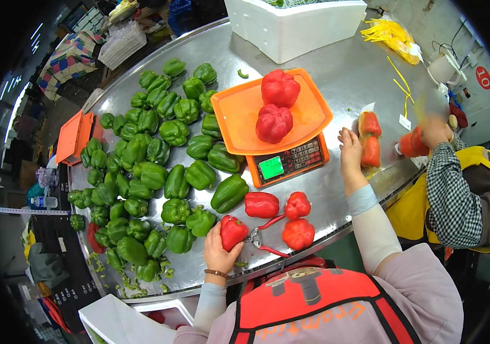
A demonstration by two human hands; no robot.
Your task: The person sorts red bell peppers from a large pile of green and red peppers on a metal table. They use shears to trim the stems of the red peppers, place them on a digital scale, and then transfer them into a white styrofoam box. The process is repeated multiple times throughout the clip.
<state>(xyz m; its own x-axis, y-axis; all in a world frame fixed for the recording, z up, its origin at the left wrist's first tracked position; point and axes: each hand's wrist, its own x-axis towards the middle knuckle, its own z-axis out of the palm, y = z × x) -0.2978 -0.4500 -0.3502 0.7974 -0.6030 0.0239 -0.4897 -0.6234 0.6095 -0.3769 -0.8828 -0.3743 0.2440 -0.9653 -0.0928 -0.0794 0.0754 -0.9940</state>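
Observation:
My left hand [222, 251] is closed around a red bell pepper [233, 232] above the table's near edge. Just right of it lie red-handled pruning shears [255, 237], and beside them three more red peppers [261, 204]. My right hand [350, 148] is empty, its fingers spread a little, between the scale and a bagged pair of red peppers [371, 139]. Two red peppers [280, 89] rest on the orange tray [232, 129] of a digital scale [290, 163] with a lit green display. Many green bell peppers [141, 176] cover the left part of the table.
A white foam box [288, 32] stands at the table's far side. Yellow ties [391, 38] lie at the far right. At the right, a co-worker's hand [436, 131] holds packed red peppers [412, 142]. An orange crate [74, 137] is at the left; another foam box [120, 320] is below the near edge.

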